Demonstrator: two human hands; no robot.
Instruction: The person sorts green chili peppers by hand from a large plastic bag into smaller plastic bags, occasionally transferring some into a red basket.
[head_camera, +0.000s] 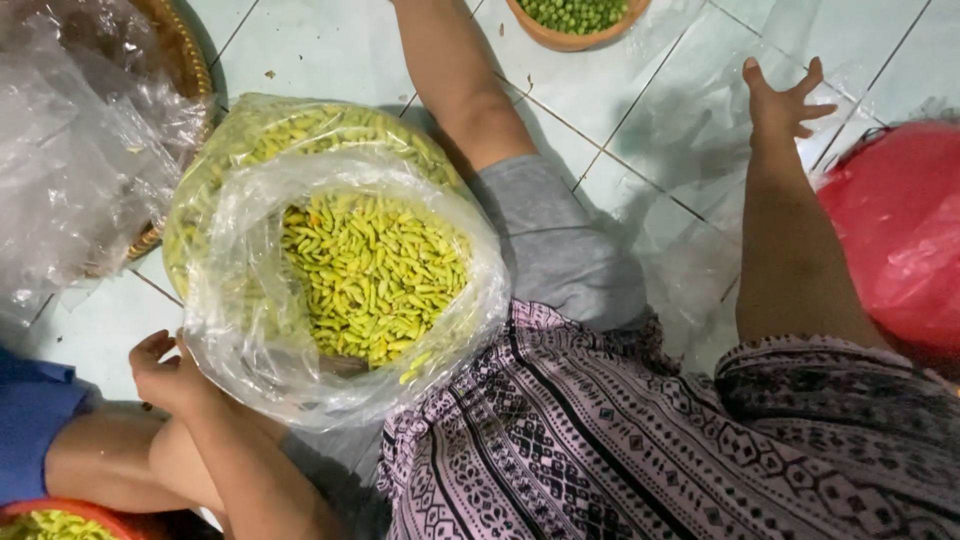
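A large clear plastic bag (250, 330) full of small yellow-green chili peppers (375, 275) stands open on the tiled floor, against my leg in grey shorts (560, 240). My left hand (165, 375) curls on the bag's near-left rim and grips the plastic. My right hand (785, 100) is stretched out to the far right, fingers spread and empty, above a clear plastic sheet (690, 130) lying on the tiles. It hovers beside a red plastic bag (895, 230).
A wooden bowl (570, 38) of green chilies sits at the top. A woven basket (185, 70) covered in crumpled clear plastic is at upper left. Another person's bare leg and blue clothing (35, 430) are at lower left, next to a red bowl (60, 510) of chilies.
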